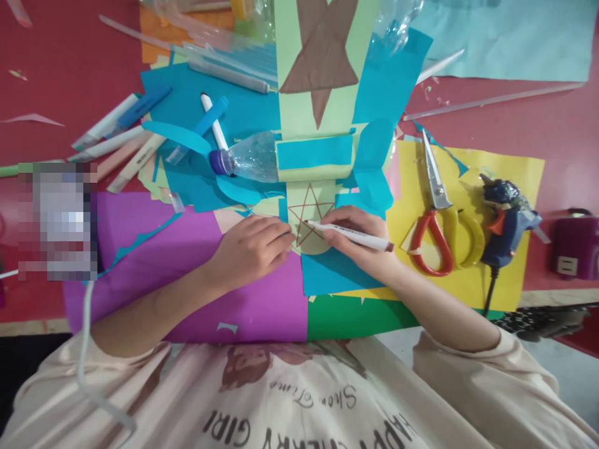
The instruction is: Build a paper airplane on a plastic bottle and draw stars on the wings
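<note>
My right hand is closed round a white marker, its tip on a brown outlined star drawn on a pale green paper piece. My left hand lies curled with its fingertips pressing that paper's left edge. The piece belongs to a paper-covered craft with blue strips and a big brown star above. A clear plastic bottle with a purple cap lies just left of it.
Red-handled scissors and a blue glue gun lie on yellow paper at the right. Several markers lie at the upper left. Purple, green and blue paper sheets cover the red table.
</note>
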A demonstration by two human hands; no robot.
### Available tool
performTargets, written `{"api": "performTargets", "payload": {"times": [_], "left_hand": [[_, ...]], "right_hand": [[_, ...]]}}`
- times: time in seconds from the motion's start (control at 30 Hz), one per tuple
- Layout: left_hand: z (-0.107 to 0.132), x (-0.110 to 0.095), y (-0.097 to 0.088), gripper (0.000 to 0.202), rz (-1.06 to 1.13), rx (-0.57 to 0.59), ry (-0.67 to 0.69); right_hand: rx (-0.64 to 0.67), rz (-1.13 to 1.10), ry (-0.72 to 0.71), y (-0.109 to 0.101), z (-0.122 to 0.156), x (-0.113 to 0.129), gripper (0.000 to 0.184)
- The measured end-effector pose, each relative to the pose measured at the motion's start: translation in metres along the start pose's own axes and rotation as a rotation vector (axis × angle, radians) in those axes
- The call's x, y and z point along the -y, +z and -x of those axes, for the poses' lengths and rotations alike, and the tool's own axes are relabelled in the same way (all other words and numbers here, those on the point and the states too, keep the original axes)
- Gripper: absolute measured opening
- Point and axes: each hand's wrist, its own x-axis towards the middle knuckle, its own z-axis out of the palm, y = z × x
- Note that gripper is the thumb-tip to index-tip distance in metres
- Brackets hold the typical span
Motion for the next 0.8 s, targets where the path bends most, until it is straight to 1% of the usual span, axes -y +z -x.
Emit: {"api": "performTargets", "payload": {"times": [0.17, 0.4, 0.6, 0.8], "left_hand": [[0.0008, 0.0008, 0.0019, 0.022, -0.011, -0.017, -0.006], [0.0001, 0.0010, 0.0020, 0.023, -0.003, -0.044, 0.006], [0.0001, 0.0001, 0.0017, 0.023, 0.006, -0.034, 0.000], [-0.0002, 0.0009, 0.0025, 0.022, 0.008, -0.037, 0.002]], "right_hand": [[0.023, 0.050, -0.010, 0.0062, 0.0017, -0.0030, 0.013], [-0.010, 0.066, -0.082, 0.0067, 0.0002, -0.0057, 0.010], [-0.010, 0.097, -0.088, 0.0072, 0.0002, -0.0069, 0.010], [0.043, 0.141, -0.102, 0.0050, -0.0002, -0.0052, 0.013]]}}
